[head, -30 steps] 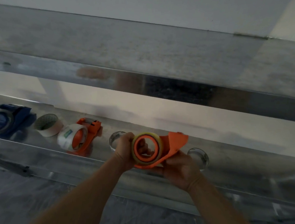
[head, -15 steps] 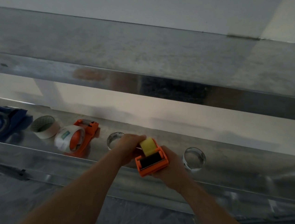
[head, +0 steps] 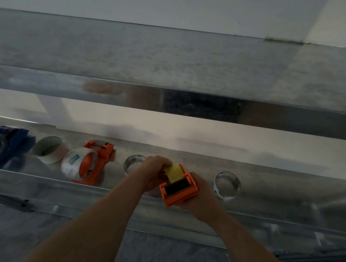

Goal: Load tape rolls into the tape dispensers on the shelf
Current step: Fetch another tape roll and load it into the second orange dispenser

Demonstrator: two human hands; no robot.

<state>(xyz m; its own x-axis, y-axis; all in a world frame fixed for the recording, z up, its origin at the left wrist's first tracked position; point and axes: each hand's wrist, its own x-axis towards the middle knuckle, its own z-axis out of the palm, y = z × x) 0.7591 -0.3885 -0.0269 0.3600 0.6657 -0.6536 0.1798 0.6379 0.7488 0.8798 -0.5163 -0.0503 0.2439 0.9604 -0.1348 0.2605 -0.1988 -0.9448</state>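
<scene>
Dispenser (head: 180,189) — boxy orange plastic, black roller — is being held above the edge of the glossy metal shelf (head: 272,181), right hand (head: 200,198) grip clamped round it; left hand (head: 153,172) grip is pinching its flat yellowish tape (head: 174,171).

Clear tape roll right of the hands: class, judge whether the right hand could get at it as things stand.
Likely yes, once freed: the clear tape roll lies uncovered beside the right hand, which grips the orange tape dispenser.

Dim, grey, low contrast. Brightest patch on wall (head: 345,20) at 1 o'clock. Soft glare on metal shelf (head: 278,182) toward 4 o'clock. Slight blur throughout; wide-angle bending at edges.
</scene>
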